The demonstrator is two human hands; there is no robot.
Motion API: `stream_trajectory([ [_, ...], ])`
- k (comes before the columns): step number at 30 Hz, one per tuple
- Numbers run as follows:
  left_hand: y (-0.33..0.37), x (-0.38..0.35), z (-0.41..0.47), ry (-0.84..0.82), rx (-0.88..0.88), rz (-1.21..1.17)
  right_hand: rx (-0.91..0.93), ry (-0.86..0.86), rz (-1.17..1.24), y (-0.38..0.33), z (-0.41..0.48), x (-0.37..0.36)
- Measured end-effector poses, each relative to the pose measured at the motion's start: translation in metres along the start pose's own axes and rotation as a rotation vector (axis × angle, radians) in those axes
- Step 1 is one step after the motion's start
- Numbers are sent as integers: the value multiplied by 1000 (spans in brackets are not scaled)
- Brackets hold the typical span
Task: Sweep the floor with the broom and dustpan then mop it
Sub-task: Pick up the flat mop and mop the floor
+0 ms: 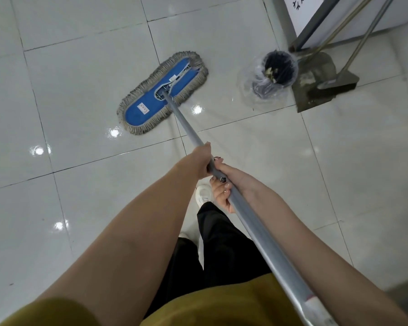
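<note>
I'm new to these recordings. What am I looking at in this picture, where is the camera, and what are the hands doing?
There is no machine here: a person wears one camera on the head, looking forward and down, so both arms are theirs. The left hand and right hand both grip the grey mop handle, the left one lower down it. The blue flat mop head lies on the white tiled floor. To the right stand a small bin lined with a clear bag, a dustpan and a broom, none held.
</note>
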State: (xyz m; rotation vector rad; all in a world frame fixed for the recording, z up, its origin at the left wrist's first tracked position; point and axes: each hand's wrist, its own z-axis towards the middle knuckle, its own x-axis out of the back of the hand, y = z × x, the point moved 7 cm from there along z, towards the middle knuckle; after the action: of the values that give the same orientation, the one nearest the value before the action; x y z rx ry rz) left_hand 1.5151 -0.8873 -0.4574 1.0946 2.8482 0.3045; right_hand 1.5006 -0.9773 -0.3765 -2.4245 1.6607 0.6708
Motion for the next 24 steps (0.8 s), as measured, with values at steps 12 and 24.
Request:
stream_trajectory([
  [12,-184,23,-50,-77,17,56,-7,57,65,188,-6,57],
  [24,-230,36,-64,-101,90,119,-22,110,60,236,-17,62],
])
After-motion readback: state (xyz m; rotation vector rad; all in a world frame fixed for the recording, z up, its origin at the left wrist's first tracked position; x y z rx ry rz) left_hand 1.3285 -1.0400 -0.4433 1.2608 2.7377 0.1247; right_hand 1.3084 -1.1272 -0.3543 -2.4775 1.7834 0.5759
